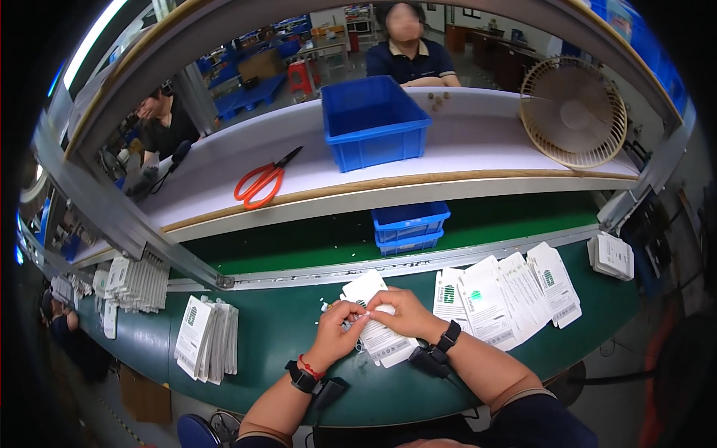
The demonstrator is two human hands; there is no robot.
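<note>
The left hand (336, 333) and right hand (401, 313) are pinching a tiny white bit (367, 314) over the pack (390, 348), right of the stack (196, 336); it is looking light, easily dropped, best pinched at its ends.

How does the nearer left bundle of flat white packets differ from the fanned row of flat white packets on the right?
The nearer left bundle of flat white packets is packed close, showing a front face and many edges; the fanned row of flat white packets lies spread out, showing several printed faces. The bundle is compact, while the row takes up more of the green tabletop. Both carry green print.
</note>
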